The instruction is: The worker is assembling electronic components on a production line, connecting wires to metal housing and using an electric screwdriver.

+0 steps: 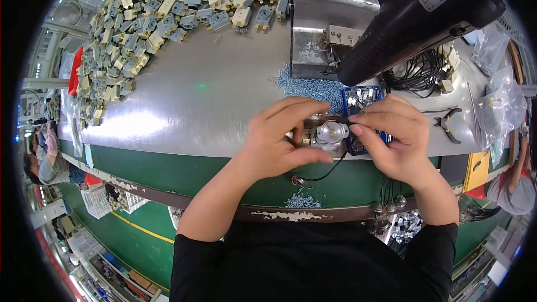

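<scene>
A small assembly with a round silver metal cap [332, 132] and a cream block [306, 136] at its left lies in front of me. My left hand [279, 137] curves around its left side, index finger behind and thumb in front. At its right edge my right hand [396, 134] pinches thumb and forefinger together; what lies between those fingertips is too small to make out. A dark flat strip [330, 118] runs behind the cap between both hands. From the front of the assembly a thin black cable [330, 173] leads to a small metal end piece [298, 180].
Blue screws [310, 89] lie behind my hands, beside a blue tray [345, 100] of metal pieces. A black cylindrical tool [403, 22] slants overhead at right. Grey-and-cream switch-like units [162, 17] heap at far left. Cutting pliers [447, 126] and black cables [417, 72] lie right.
</scene>
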